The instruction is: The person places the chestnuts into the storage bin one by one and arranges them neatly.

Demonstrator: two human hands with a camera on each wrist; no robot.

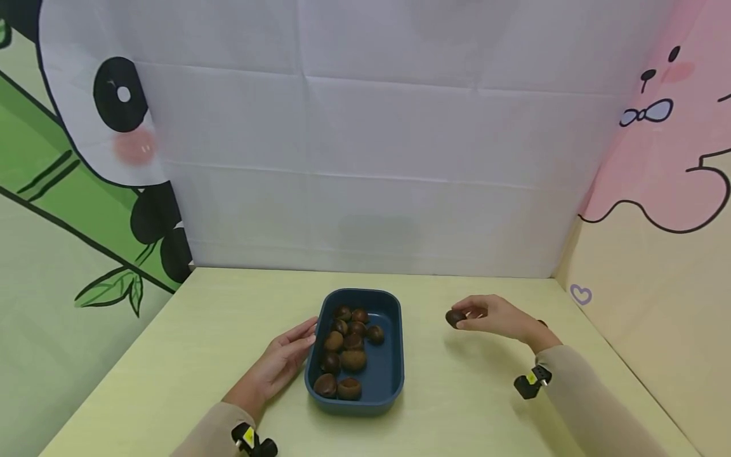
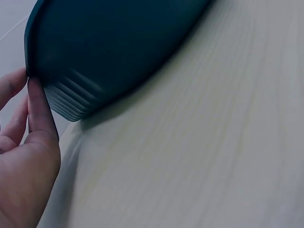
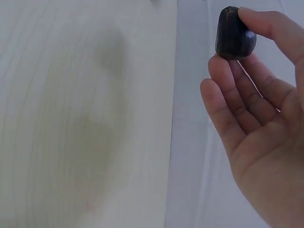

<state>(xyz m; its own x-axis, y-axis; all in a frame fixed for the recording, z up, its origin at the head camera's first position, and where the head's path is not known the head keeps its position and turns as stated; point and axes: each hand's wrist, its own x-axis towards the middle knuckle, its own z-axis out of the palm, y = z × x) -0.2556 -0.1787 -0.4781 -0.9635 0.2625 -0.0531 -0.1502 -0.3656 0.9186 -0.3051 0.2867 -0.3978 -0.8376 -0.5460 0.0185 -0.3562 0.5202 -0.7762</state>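
Observation:
A dark brown chestnut (image 3: pixel 236 35) is pinched between the thumb and fingertips of my right hand (image 1: pixel 495 320), held above the table to the right of a blue tray (image 1: pixel 391 393). Several more chestnuts (image 1: pixel 354 360) lie inside that tray, mostly along its left half, in lighter and darker browns. My left hand (image 1: pixel 282 365) is at the tray's left side, its fairly straight fingers touching the outer wall near the rim. In the left wrist view, fingertips (image 2: pixel 35 88) rest right at the tray's edge.
The pale yellow table (image 1: pixel 228 311) runs back to a white cloth-like panel (image 1: pixel 388 158). Walls with cartoon drawings stand at both sides, a pink figure (image 1: pixel 657 165) on the right. Each wrist wears a small black device, such as the right one (image 1: pixel 532 381).

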